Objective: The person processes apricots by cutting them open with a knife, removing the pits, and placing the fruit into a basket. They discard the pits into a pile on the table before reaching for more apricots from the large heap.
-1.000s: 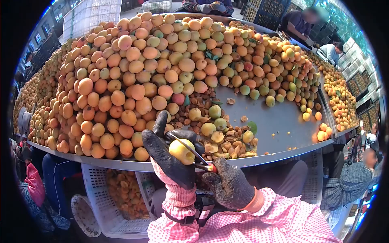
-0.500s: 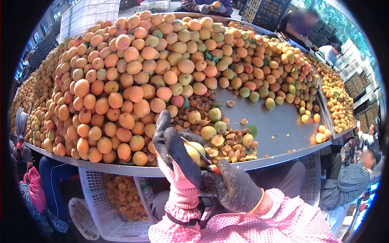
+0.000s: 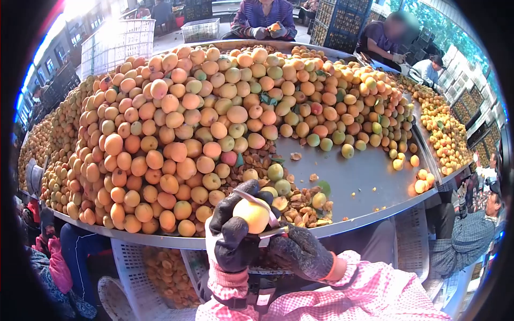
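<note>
In a dark glove, my left hand [image 3: 229, 238] holds a yellow apricot [image 3: 251, 215] upright, fingers wrapped round its left and far sides. A small knife [image 3: 274, 232] is gripped in my gloved right hand [image 3: 302, 249]. Its metal lies against the lower right of the apricot, and the glove hides most of the handle. Both hands are over the near rim of a metal table [image 3: 369, 188]. Just beyond them lie brown apricot pits [image 3: 301, 209] and a few loose greenish apricots [image 3: 276, 172].
A large heap of apricots [image 3: 160, 134] covers the table's left and far side. Under the near rim, a white plastic crate [image 3: 131, 278] holds apricot halves [image 3: 170, 274]. Across the table a person in purple [image 3: 263, 18] handles an apricot; other people sit at both sides.
My view has tilted up slightly. The left hand has turned so the apricot faces me more fully, and the knife has shifted from across its top to its lower right side.
</note>
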Motion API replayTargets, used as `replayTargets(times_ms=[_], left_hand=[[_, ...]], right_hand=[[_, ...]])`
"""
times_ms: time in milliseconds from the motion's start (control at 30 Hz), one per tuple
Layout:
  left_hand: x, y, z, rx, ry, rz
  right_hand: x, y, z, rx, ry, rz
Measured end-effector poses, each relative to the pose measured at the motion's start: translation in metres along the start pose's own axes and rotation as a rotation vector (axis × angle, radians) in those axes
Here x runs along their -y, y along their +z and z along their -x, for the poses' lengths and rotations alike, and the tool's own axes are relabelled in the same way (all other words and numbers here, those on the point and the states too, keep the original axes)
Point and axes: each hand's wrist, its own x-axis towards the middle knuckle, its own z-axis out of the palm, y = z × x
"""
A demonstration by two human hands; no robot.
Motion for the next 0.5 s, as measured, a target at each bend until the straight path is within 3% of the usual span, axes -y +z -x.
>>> replayTargets(times_ms=[33,67,133,167,200,267,300,333,367,400,433,500], left_hand=[[-0.004,-0.001,-0.001,0.033,-0.015,-0.002],[-0.010,-0.002,-0.001,0.035,-0.052,-0.022],[-0.016,-0.011,-0.004,0.045,-0.156,-0.297],[-0.018,-0.006,-0.005,0.012,-0.184,-0.380],[-0.013,-0.003,-0.004,0.002,-0.142,-0.525],[-0.002,0.000,-0.006,-0.100,-0.134,-0.405],[0.007,-0.007,-0.005,-0.127,-0.136,-0.229],[0.018,-0.011,-0.005,-0.139,-0.071,-0.138],[0.026,-0.012,-0.001,-0.132,-0.114,0.004],[0.032,-0.011,0.000,-0.124,-0.156,0.147],[0.035,0.004,0.000,-0.104,-0.042,0.057],[0.034,-0.003,0.001,-0.062,-0.021,0.107]], right_hand=[[0.023,-0.009,-0.008,0.055,0.357,-0.158],[0.027,-0.022,-0.015,0.059,0.365,-0.158],[0.030,-0.046,-0.023,0.257,-0.532,0.685],[0.039,-0.052,-0.023,0.247,-0.354,0.583],[0.025,-0.061,-0.026,0.285,-0.580,0.762],[0.054,-0.056,-0.035,0.261,0.249,0.276],[0.048,-0.054,-0.035,0.255,0.241,0.273],[0.037,-0.051,-0.033,0.176,0.078,0.340],[0.030,-0.047,-0.032,0.097,-0.085,0.405],[0.030,-0.044,-0.032,0.096,-0.094,0.402],[0.031,-0.040,-0.033,0.051,-0.039,0.171],[0.028,-0.032,-0.031,0.012,-0.027,-0.162]])
